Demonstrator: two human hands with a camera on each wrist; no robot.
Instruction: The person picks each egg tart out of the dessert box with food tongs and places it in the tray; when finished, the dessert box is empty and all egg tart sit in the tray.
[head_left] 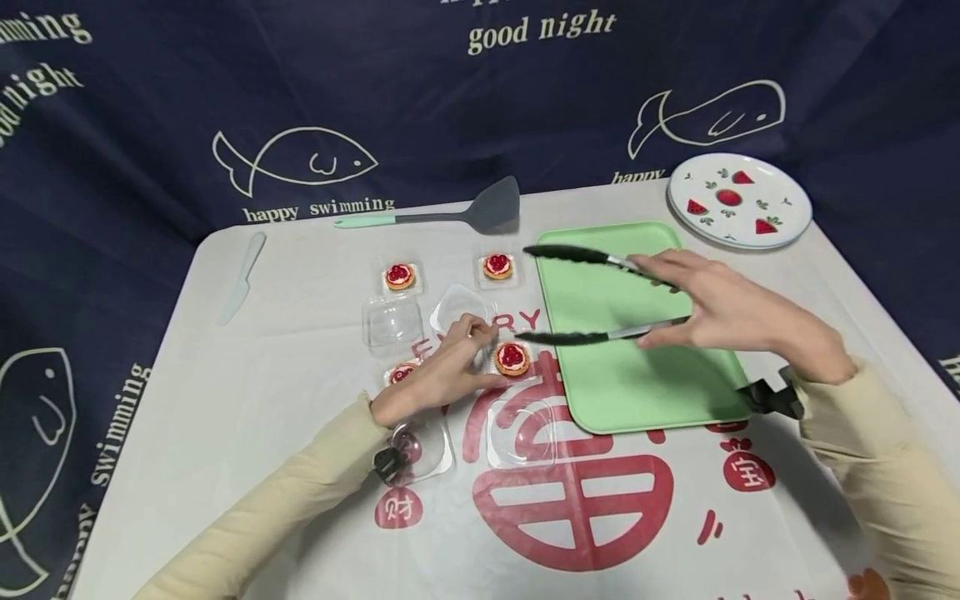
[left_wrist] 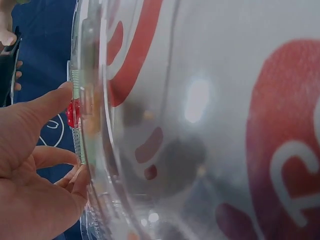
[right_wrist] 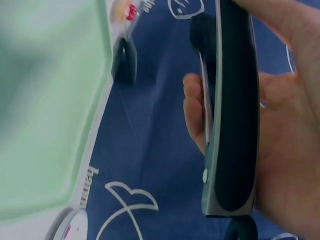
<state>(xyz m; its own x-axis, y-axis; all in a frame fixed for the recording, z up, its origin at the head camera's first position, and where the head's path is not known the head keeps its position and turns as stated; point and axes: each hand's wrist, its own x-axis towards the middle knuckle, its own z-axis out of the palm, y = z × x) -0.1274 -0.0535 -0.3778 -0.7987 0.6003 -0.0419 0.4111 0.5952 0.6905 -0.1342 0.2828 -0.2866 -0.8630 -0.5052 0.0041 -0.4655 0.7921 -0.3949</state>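
Note:
My right hand (head_left: 723,307) grips black-tipped tongs (head_left: 570,337) with their arms spread apart; in the right wrist view the dark handle (right_wrist: 235,115) lies against the palm. One tong tip is just above a red-topped tart (head_left: 512,359) in a clear plastic container. My left hand (head_left: 442,367) is at that container's left side, thumb near its front and the other fingers bent at its back edge. The left wrist view shows the left thumb and fingertips (left_wrist: 64,92) touching the clear plastic beside the red topping (left_wrist: 74,114).
A green tray (head_left: 637,375) lies under the tongs. More tarts (head_left: 400,276) sit in clear containers, with clear lids (head_left: 523,433) around them. A spatula (head_left: 491,208) is at the back, a pale knife (head_left: 243,279) at left, and stacked plates (head_left: 738,200) at back right.

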